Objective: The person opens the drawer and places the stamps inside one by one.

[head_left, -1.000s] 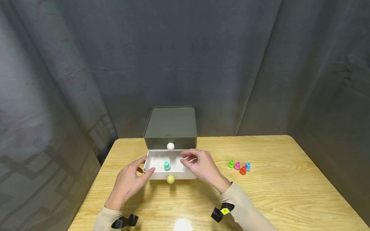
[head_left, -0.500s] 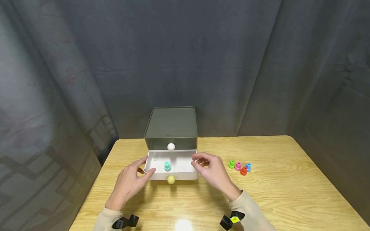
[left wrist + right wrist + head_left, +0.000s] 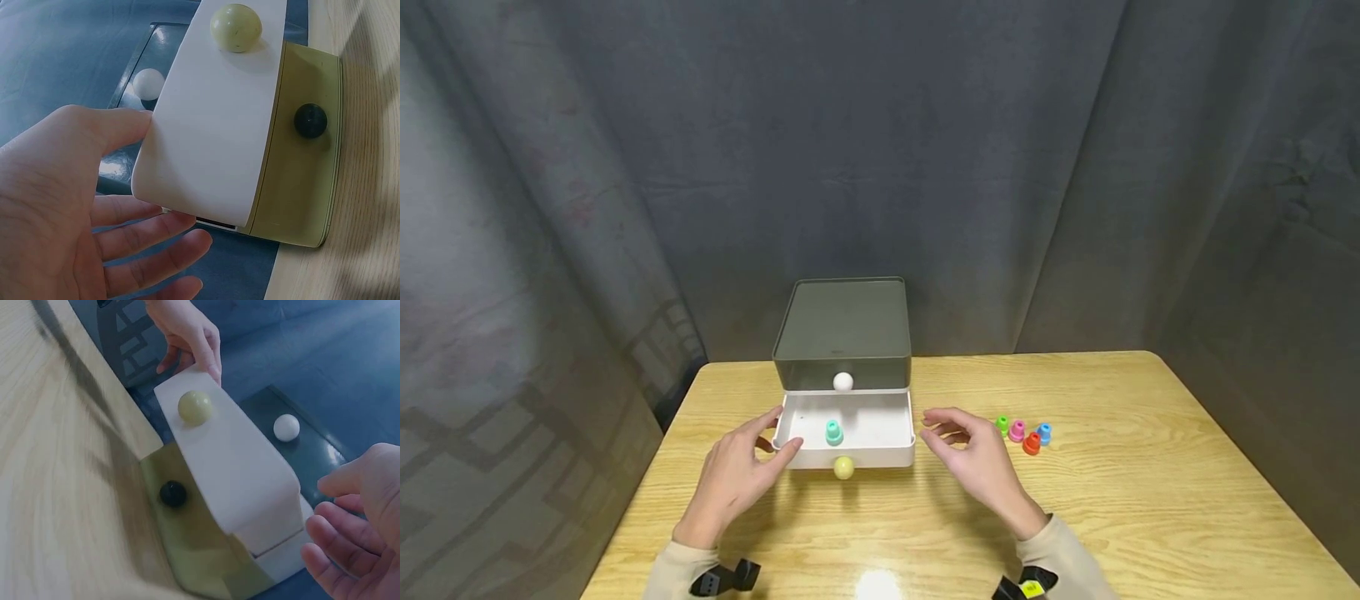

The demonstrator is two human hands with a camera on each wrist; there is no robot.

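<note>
A white drawer [image 3: 880, 457] with a yellow knob [image 3: 844, 467] is pulled out of a small chest [image 3: 850, 321] with a dark grey-green top. My left hand [image 3: 733, 475] holds the drawer's left front corner, thumb at the front rim and fingers along the side. Inside the drawer stands a small teal stepped cone-shaped piece [image 3: 833, 432]. My right hand [image 3: 981, 462] hovers just right of the drawer, fingers loosely bent with nothing between them. Behind it lie similar pieces: green [image 3: 1002, 425], pink [image 3: 1017, 431], red [image 3: 1032, 443] and blue [image 3: 1044, 433].
The dark upper drawer with a white knob [image 3: 843, 382] is pushed in. Below the white drawer, a yellow-green drawer [image 3: 300, 181] with a black knob [image 3: 310, 120] shows in the wrist views. The wooden table [image 3: 1150, 475] backs onto a grey curtain [image 3: 880, 167].
My right hand has moved right, from over the inside of the white drawer to beside it, near the coloured pieces. My left hand has stayed at the drawer's corner.
</note>
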